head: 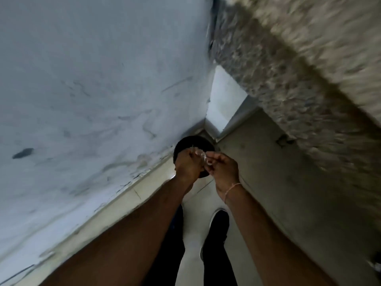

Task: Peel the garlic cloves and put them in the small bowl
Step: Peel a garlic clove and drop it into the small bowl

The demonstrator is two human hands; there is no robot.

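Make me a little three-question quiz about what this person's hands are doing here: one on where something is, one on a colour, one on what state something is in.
1. Where is the dark round container?
A. On the floor, beyond and below the hands
B. On the stone counter
C. Held in the right hand

2. What colour is the band on the right wrist?
A. Green
B. Pale pink
C. Black

3. What are the hands doing?
A. Resting flat and open
B. One hangs out of view
C. Left hand and right hand pinch pale papery skin together

Answers: 1 A, it sits low by the wall corner; 2 B, a thin pale pink loop; 3 C, fingertips meet on the skin.
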